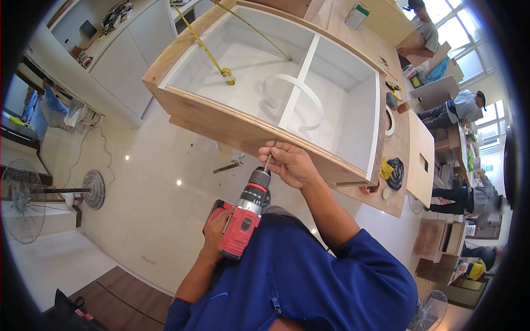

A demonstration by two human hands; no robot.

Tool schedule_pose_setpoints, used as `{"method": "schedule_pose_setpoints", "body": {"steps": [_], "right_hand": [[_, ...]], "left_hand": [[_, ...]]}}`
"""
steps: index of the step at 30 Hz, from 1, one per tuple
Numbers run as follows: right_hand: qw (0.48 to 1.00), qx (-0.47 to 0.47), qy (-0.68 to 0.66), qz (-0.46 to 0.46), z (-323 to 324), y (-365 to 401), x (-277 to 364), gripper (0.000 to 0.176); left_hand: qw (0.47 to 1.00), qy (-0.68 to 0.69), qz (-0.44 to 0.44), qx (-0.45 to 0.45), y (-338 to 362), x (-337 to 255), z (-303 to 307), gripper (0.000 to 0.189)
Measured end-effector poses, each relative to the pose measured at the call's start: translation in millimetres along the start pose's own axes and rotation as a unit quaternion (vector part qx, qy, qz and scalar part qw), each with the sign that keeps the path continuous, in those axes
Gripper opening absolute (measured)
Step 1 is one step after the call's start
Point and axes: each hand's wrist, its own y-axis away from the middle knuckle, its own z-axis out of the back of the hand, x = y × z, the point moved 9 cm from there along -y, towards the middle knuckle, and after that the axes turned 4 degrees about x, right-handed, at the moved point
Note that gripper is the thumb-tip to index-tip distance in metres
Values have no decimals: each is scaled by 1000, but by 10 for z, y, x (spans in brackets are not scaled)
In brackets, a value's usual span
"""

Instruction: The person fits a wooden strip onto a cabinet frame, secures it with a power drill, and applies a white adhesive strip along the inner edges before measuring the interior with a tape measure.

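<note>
Red cordless drill (243, 218) pointed up at the front edge of the plywood cabinet (232, 124), bit (269, 159) almost touching; left hand (216, 227) closed round the grip for drive; right hand (290, 164) pinching the bit near its tip, probably to stop it wandering; yellow tape measure (212, 55) draped inside the cabinet.

On my feed I can read nothing for certain: the black collar (254, 194) of the red drill (240, 223) carries small white marks, likely setting numbers, too blurred to tell, and the small box (356, 15) on the desk (338, 22) shows a green label I cannot make out.
</note>
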Motion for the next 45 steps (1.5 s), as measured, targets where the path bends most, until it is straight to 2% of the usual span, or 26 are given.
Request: {"method": "schedule_pose_setpoints", "body": {"steps": [2, 5, 11, 17, 20, 23, 26, 28, 32, 33, 35, 36, 38, 39, 40, 41, 45], "right_hand": [[1000, 1, 2, 2, -2, -4, 3, 30], [1000, -1, 8, 4, 4, -1, 4, 30], [1000, 1, 3, 3, -12, 0, -11, 28], [1000, -11, 14, -4, -8, 25, 9, 30], [1000, -20, 11, -2, -46, 57, -30, 33], [999, -33, 12, -4, -94, 149, -87, 39], [999, -50, 21, -8, -95, 295, -278, 44], [994, 23, 105, 24, -251, 513, -379, 48], [951, 158, 249, 88, -506, 1079, -552, 49], [953, 151, 255, 64, -508, 1267, -506, 45], [950, 62, 298, 73, -150, 1506, -460, 38], [945, 17, 318, 77, 65, 1628, -445, 35], [915, -145, 369, 74, 738, 1919, -398, 29], [899, -210, 377, 79, 983, 2142, -287, 27], [879, -271, 383, 84, 1234, 2369, -172, 26], [890, -297, 328, 109, 1524, 2527, -152, 26], [897, -354, 158, 214, 2235, 3021, 230, 26]], "left_hand": [[1000, -4, 4, 0, -9, 14, -9, 44], [998, -30, -43, -27, -118, -155, 54, 23], [998, -31, -36, -33, -107, -98, 26, 21], [999, -23, 6, 24, -182, -147, 2, 24], [998, -41, 50, 6, -116, -3, 31, 20], [963, -142, 206, 97, 107, 337, -7, 18], [971, -157, 132, 119, 220, 183, 201, 15], [991, -72, 69, 88, 231, 99, 364, 16], [990, 23, -20, 137, -99, -386, 271, 18], [986, 21, -52, 160, -176, -423, 189, 19], [973, 17, -117, 197, -301, -547, 9, 21], [972, 30, -109, 204, -359, -584, -69, 22], [971, 52, -92, 215, -474, -664, -237, 27], [967, 44, -116, 221, -518, -788, -289, 27], [960, 77, -96, 249, -569, -870, -353, 25], [952, 109, -73, 276, -615, -991, -399, 22], [932, 237, -53, 270, -877, -1271, -649, 43]]}}
